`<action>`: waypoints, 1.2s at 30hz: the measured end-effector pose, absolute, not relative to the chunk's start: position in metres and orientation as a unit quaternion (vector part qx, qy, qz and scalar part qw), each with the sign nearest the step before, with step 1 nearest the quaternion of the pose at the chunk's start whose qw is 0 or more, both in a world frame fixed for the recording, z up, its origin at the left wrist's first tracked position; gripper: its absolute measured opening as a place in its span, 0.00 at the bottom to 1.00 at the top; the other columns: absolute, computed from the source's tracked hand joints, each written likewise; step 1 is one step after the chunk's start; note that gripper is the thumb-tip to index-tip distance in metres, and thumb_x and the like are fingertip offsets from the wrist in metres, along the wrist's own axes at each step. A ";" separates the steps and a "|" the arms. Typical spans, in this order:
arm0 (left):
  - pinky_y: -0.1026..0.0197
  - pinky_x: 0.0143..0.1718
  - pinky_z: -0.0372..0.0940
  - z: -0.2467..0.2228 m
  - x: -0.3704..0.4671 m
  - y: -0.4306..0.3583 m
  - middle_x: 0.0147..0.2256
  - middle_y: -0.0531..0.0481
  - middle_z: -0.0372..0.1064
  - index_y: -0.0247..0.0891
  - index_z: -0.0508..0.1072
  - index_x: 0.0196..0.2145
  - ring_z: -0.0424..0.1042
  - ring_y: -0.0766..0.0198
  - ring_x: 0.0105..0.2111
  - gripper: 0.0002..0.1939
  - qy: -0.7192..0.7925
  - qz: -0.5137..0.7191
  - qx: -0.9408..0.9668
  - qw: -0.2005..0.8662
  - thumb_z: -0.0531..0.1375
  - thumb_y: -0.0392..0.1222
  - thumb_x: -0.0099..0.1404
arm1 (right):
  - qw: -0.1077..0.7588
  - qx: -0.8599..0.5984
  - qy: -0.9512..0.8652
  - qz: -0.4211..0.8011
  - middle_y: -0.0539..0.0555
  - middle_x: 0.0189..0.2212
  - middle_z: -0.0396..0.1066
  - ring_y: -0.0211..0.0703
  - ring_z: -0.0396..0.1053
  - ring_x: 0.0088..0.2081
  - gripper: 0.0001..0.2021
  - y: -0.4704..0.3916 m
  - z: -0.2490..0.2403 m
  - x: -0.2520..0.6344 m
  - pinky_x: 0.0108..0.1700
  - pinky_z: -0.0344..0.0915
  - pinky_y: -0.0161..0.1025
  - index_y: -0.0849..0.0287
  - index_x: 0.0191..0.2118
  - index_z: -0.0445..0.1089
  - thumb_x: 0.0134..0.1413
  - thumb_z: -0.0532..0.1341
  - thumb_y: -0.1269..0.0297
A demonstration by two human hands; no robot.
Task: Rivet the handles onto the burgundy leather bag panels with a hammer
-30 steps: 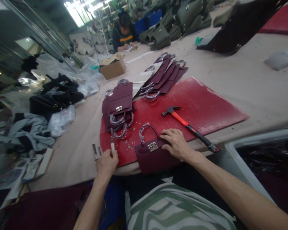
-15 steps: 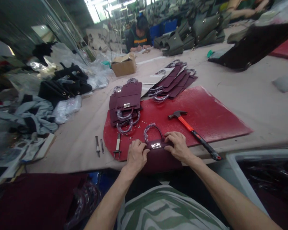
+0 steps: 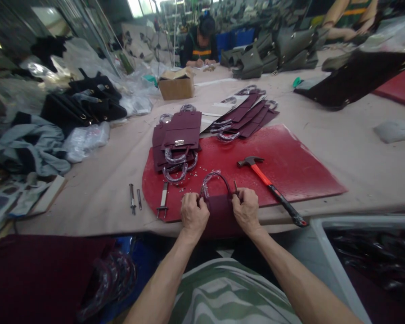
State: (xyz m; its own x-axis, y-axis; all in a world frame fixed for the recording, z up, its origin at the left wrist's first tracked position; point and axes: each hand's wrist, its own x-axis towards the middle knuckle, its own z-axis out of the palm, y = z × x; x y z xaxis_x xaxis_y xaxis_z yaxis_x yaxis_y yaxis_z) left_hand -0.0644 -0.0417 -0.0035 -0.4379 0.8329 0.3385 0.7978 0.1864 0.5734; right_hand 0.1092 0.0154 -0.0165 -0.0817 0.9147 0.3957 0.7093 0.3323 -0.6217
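Observation:
A maroon bag panel (image 3: pixel 219 216) with a plastic-wrapped looped handle (image 3: pixel 207 180) lies at the front edge of the red board (image 3: pixel 290 162). My left hand (image 3: pixel 195 213) pinches the panel's left side beside the handle's base. My right hand (image 3: pixel 246 209) grips its right side, and a small thin piece pokes up above those fingers. No metal plate shows on the panel between my hands. A claw hammer (image 3: pixel 268 184) with an orange and black handle rests on the board to the right. A two-pronged tool (image 3: pixel 163 200) lies left of my left hand.
Stacked maroon panels (image 3: pixel 182 130) lie at the board's back left, more (image 3: pixel 246 117) behind it. Two metal rods (image 3: pixel 132 199) lie left of the board. A cardboard box (image 3: pixel 176 85), black bags (image 3: pixel 84 105) and a grey bin (image 3: pixel 324 238) surround it. Two people sit across the table.
The metal plate that showed on the panel between my hands is out of sight. My fingers have closed more on the panel's sides, and a thin piece now shows at my right hand.

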 end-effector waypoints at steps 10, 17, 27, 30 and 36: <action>0.51 0.49 0.65 -0.013 -0.077 -0.036 0.45 0.41 0.74 0.38 0.74 0.50 0.72 0.52 0.46 0.13 0.723 0.317 0.615 -0.003 0.54 0.38 0.71 | 0.343 -0.545 -0.756 0.116 0.57 0.52 0.69 0.52 0.64 0.51 0.16 0.020 -0.014 0.104 0.53 0.59 0.48 0.55 0.51 0.71 0.62 0.52 0.68; 0.34 0.66 0.47 -0.012 -0.091 -0.052 0.62 0.32 0.60 0.36 0.67 0.61 0.56 0.39 0.65 0.36 0.627 0.226 0.745 0.024 0.64 0.59 0.61 | 0.205 -0.491 -0.844 0.072 0.64 0.61 0.61 0.60 0.56 0.60 0.31 0.014 -0.006 0.109 0.60 0.52 0.56 0.62 0.64 0.61 0.60 0.61 0.50; 0.32 0.66 0.49 -0.006 -0.091 -0.056 0.67 0.29 0.51 0.36 0.66 0.62 0.49 0.34 0.68 0.39 0.626 0.189 0.754 0.065 0.68 0.56 0.57 | 0.117 -0.440 -0.884 0.106 0.63 0.66 0.51 0.64 0.49 0.65 0.34 0.010 0.003 0.119 0.65 0.44 0.64 0.50 0.62 0.67 0.51 0.69 0.46; 0.32 0.66 0.48 -0.009 -0.089 -0.057 0.67 0.29 0.50 0.36 0.66 0.62 0.49 0.34 0.68 0.39 0.622 0.198 0.754 0.070 0.68 0.55 0.58 | 0.119 -0.437 -0.887 0.092 0.63 0.68 0.48 0.64 0.47 0.67 0.32 0.008 0.003 0.118 0.65 0.43 0.65 0.48 0.62 0.66 0.53 0.69 0.49; 0.31 0.66 0.47 -0.003 -0.088 -0.057 0.68 0.28 0.48 0.37 0.66 0.62 0.48 0.35 0.68 0.39 0.636 0.193 0.742 0.086 0.67 0.57 0.58 | 0.157 -0.416 -0.893 0.072 0.61 0.69 0.48 0.63 0.48 0.66 0.24 0.005 -0.003 0.119 0.64 0.47 0.66 0.47 0.60 0.69 0.59 0.64 0.53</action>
